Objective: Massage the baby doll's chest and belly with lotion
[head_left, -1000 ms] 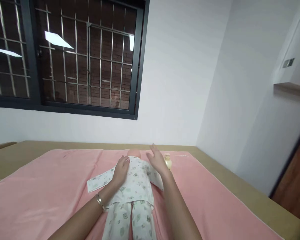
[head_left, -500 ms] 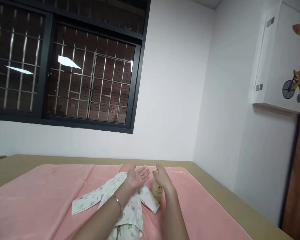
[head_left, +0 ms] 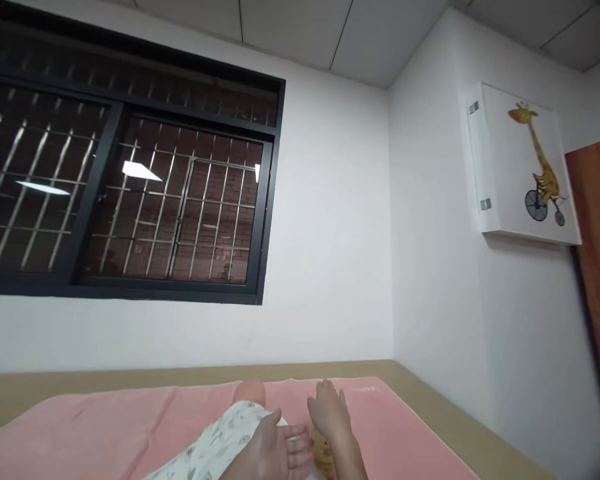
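Observation:
My left hand (head_left: 275,450) is open, palm showing and fingers pointing right, over the side of a doll-like figure in a white printed baby top (head_left: 225,433). The figure's rounded, skin-toned head (head_left: 250,393) points toward the wall. My right hand (head_left: 329,413) is also open, with its fingers stretched out toward the wall. Beneath and beside it stands a pale yellow bottle (head_left: 321,448), partly covered by the hand. Whether the right hand touches the bottle, I cannot tell. The lower part of the clothing is cut off by the bottom edge.
A pink blanket (head_left: 105,427) lies under everything on a tan tabletop (head_left: 330,371). White walls meet at the right. A dark-framed barred window (head_left: 180,207) is on the left. A white box with a giraffe picture (head_left: 530,167) hangs at the right.
The view has tilted up, so the table, hands and clothed figure sit lower. The left hand now appears closer to the bottle. Both hands remain open.

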`<action>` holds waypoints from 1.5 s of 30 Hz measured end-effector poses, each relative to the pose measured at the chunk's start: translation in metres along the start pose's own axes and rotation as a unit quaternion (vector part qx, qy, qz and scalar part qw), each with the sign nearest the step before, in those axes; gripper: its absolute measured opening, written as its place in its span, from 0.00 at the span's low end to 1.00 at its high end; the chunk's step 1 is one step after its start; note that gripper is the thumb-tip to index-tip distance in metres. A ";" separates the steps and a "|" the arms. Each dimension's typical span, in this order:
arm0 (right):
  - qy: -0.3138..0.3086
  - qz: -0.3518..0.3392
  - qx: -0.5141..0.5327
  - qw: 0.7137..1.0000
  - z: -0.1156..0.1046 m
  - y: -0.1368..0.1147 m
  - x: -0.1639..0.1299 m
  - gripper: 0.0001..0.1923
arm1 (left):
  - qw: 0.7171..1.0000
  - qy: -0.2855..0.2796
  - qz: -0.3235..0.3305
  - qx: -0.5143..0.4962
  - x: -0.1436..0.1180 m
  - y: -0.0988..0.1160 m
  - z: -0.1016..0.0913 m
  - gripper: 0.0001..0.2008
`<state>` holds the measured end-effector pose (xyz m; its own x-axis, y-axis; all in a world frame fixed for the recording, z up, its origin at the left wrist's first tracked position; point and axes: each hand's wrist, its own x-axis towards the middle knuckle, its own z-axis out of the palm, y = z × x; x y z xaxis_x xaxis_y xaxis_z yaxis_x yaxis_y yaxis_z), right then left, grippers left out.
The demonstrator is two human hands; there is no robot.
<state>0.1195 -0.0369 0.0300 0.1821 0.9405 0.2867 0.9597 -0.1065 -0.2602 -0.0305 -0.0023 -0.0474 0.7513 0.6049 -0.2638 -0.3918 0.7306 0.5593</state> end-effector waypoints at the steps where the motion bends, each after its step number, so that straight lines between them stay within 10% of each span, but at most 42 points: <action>1: 0.003 0.007 -0.005 1.000 0.001 -0.003 0.000 0.29 | 1.000 -0.006 0.004 0.000 -0.009 0.002 -0.004 0.33; 9: 0.059 -0.194 0.212 0.956 0.033 -0.081 -0.029 0.31 | 0.995 0.040 0.087 0.002 -0.112 0.015 0.034 0.27; 16: 0.203 -0.437 0.146 0.864 0.039 -0.131 -0.089 0.34 | 0.982 -0.085 0.165 0.022 -0.210 0.035 0.047 0.26; 21: 0.356 -0.534 0.106 0.760 0.053 -0.158 -0.125 0.33 | 0.975 -0.015 0.221 0.033 -0.206 0.032 0.033 0.31; 30: 0.239 -0.518 0.171 0.803 0.005 -0.139 -0.150 0.40 | 0.967 -0.015 0.256 0.005 -0.233 -0.018 0.071 0.34; 36: 0.232 -0.534 0.150 0.799 0.013 -0.148 -0.157 0.40 | 0.940 -0.014 0.338 0.038 -0.273 0.007 0.080 0.35; 41: 0.274 -0.622 0.125 0.723 0.028 -0.164 -0.172 0.32 | 0.869 0.060 0.487 0.058 -0.244 0.020 0.068 0.34; 45: 0.192 -0.591 0.158 0.767 0.002 -0.157 -0.168 0.38 | 0.862 0.090 0.497 0.044 -0.206 -0.020 0.062 0.32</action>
<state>-0.0618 -0.1770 0.0207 -0.6678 0.1480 0.7295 0.4136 0.8886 0.1983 -0.1448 -0.1614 0.0449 -0.0294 0.9632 0.2671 -0.7466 -0.1989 0.6348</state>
